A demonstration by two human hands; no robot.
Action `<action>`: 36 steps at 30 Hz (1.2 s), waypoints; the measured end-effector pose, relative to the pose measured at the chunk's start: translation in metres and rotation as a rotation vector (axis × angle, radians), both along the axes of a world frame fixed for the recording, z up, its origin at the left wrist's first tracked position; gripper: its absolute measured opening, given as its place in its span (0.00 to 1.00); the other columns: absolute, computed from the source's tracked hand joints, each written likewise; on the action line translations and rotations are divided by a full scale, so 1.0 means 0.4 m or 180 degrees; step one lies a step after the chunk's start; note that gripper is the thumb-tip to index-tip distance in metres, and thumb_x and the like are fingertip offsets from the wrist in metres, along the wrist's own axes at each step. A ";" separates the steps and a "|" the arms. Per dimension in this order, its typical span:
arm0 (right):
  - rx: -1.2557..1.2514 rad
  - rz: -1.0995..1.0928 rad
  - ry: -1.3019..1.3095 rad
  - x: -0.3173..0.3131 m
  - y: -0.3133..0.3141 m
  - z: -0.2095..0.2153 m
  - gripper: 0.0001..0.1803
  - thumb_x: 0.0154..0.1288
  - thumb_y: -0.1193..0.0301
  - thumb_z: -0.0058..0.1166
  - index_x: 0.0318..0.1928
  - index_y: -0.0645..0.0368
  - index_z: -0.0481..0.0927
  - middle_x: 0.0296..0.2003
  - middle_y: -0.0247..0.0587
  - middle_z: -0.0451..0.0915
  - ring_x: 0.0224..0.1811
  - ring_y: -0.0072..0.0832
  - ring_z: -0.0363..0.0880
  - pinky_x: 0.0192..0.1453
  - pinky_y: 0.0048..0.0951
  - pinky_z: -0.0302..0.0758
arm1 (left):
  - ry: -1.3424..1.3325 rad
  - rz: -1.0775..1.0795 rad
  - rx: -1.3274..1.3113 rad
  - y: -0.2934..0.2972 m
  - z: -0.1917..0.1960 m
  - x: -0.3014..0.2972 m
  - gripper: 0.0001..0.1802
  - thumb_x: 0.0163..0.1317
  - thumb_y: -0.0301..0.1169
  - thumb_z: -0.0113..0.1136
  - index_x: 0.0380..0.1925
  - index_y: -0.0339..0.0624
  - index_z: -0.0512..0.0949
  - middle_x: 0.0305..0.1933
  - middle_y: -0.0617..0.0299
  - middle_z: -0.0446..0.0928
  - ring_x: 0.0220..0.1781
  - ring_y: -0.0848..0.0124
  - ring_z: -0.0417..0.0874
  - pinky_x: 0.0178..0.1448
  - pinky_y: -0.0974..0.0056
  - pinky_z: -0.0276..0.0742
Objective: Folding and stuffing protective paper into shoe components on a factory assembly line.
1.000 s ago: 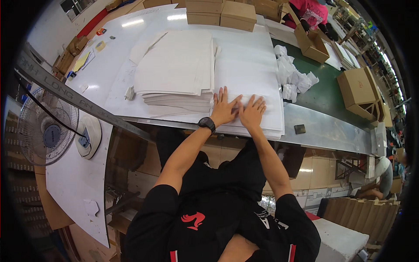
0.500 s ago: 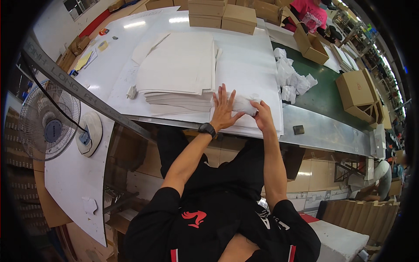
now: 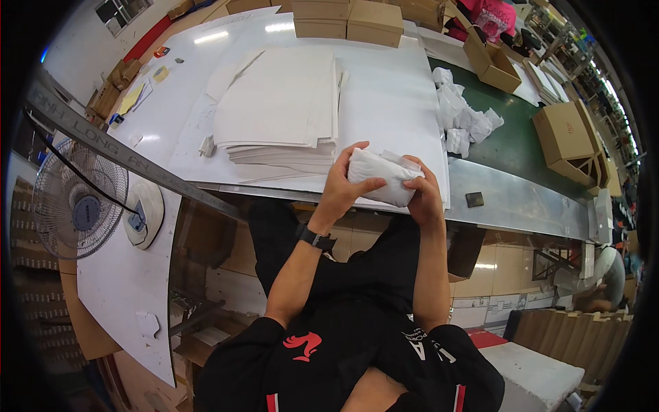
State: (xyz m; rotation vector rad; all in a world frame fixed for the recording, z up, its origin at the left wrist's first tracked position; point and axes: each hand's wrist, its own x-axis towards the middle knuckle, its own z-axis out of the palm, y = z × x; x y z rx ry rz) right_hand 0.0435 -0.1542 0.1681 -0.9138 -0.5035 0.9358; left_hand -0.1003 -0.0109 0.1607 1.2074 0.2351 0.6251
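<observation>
Between my two hands is a crumpled bundle of white paper, held over the near edge of the white table. My left hand grips its left end, thumb across the near side and fingers behind. At the other end my right hand closes round it, thumb on top. What lies inside the paper, if anything, is hidden. Just left of my hands a thick stack of white paper sheets rests on the table.
Several crumpled white paper wads lie on the green surface to the right. Cardboard boxes stand at the back, another open box at right. A fan is at left. A small dark block sits on the metal edge.
My left hand has gone from lying flat with fingers spread beside the bundle to gripping its left end. The paper bundle is now lifted and turned, held in both hands.
</observation>
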 end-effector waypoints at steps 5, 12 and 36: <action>-0.0212 -0.0931 -0.0106 -0.081 0.046 0.062 0.17 0.71 0.60 0.60 0.46 0.63 0.80 0.38 0.33 0.80 0.43 0.21 0.75 0.52 0.26 0.72 | -0.0067 0.0056 0.0892 -0.007 0.052 -0.028 0.46 0.51 0.28 0.82 0.69 0.42 0.67 0.53 0.59 0.78 0.52 0.74 0.80 0.56 0.66 0.80; -0.0613 -0.3066 -0.2387 -0.143 0.073 0.075 0.18 0.76 0.63 0.57 0.30 0.63 0.78 0.24 0.28 0.73 0.28 0.15 0.65 0.32 0.22 0.64 | 0.0643 0.0477 0.1002 -0.014 0.119 -0.043 0.20 0.71 0.43 0.65 0.50 0.37 0.81 0.32 0.66 0.79 0.36 0.79 0.78 0.41 0.71 0.75; -0.0425 -0.2517 -0.2315 -0.118 0.077 -0.007 0.32 0.78 0.57 0.47 0.73 0.62 0.61 0.71 0.49 0.63 0.69 0.42 0.65 0.70 0.45 0.63 | -0.0043 -0.0941 -0.1666 -0.103 0.016 0.033 0.42 0.76 0.66 0.32 0.48 0.36 0.80 0.44 0.60 0.82 0.43 0.72 0.83 0.54 0.68 0.78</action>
